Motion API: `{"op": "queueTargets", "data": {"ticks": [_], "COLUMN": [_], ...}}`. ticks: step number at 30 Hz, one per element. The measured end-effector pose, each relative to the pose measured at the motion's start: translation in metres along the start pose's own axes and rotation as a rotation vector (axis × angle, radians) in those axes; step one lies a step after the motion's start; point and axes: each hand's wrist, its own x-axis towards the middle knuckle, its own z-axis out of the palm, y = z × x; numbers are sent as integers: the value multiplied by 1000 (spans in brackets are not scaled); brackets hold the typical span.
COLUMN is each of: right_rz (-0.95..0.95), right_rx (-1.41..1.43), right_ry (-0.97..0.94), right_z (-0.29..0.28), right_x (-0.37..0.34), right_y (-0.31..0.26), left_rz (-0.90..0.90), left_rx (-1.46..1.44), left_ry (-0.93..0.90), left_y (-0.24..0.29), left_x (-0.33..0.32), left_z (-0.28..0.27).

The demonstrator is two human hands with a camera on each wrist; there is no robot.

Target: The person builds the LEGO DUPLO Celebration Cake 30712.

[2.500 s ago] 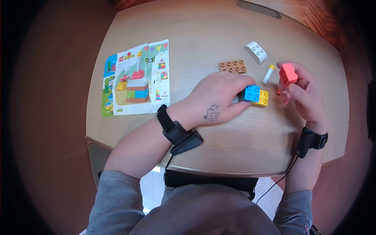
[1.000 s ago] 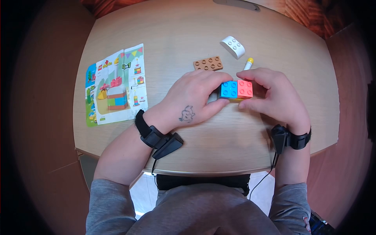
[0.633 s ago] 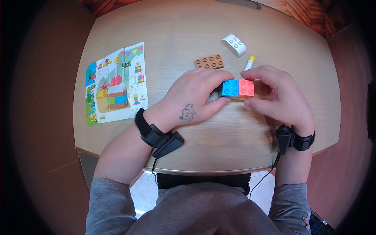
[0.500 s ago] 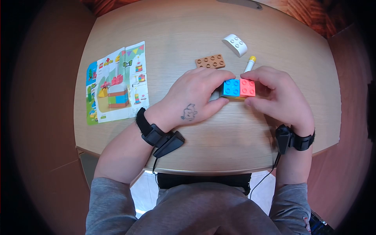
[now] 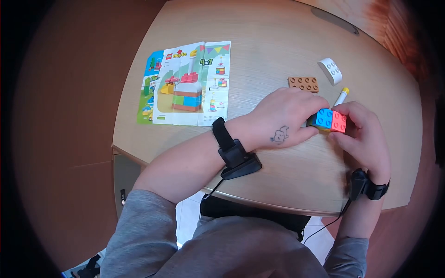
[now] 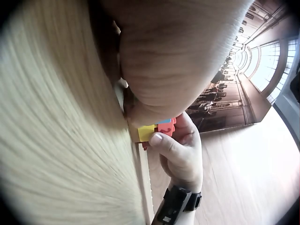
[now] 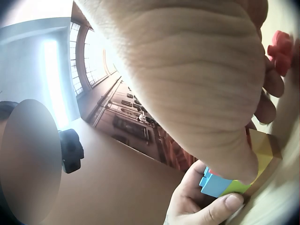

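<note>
A small stack of toy building bricks stands on the table between my two hands. On top, a blue brick [image 5: 324, 117] sits side by side with a red brick [image 5: 339, 121]. Below them, a yellow brick [image 6: 146, 133] shows in the left wrist view and a green brick [image 7: 236, 187] in the right wrist view. My left hand [image 5: 282, 118] grips the blue end between thumb and forefinger. With thumb and forefinger, my right hand [image 5: 364, 134] pinches the red end. A red piece [image 7: 281, 51] shows beyond the right hand's fingers in the right wrist view.
Behind the hands lie a brown studded plate [image 5: 303, 84], a white curved brick [image 5: 330, 71] and a white candle piece [image 5: 342, 97] with a yellow tip. A picture leaflet [image 5: 190, 85] lies flat at the left. The table's front edge [image 5: 278, 207] runs close to the body.
The red brick, earlier held apart in the right hand, now sits beside the blue one on the stack. Both hands have stayed on the stack since; the head view has swung left.
</note>
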Motion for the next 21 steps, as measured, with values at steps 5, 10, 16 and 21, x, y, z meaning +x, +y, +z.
{"op": "queueTargets", "data": {"ticks": [5,10,16,21], "right_rz": [-26,-34,4,43], "right_rx": [17,-11,-65,-102], "right_ry": [8,10,14,-16], "right_z": [6,5,6,7], "right_x": [0,-1,2,4], "right_y": [3,1,-5,-6], "left_rz": [-8,-2,-21,-37], "left_rx": [22,9,26,32], "left_ry": [-18,-5,-16,-27], "left_y": [0,1,1,3], "left_x": [-1,0,0,1], "left_z": [0,1,1,-1]}}
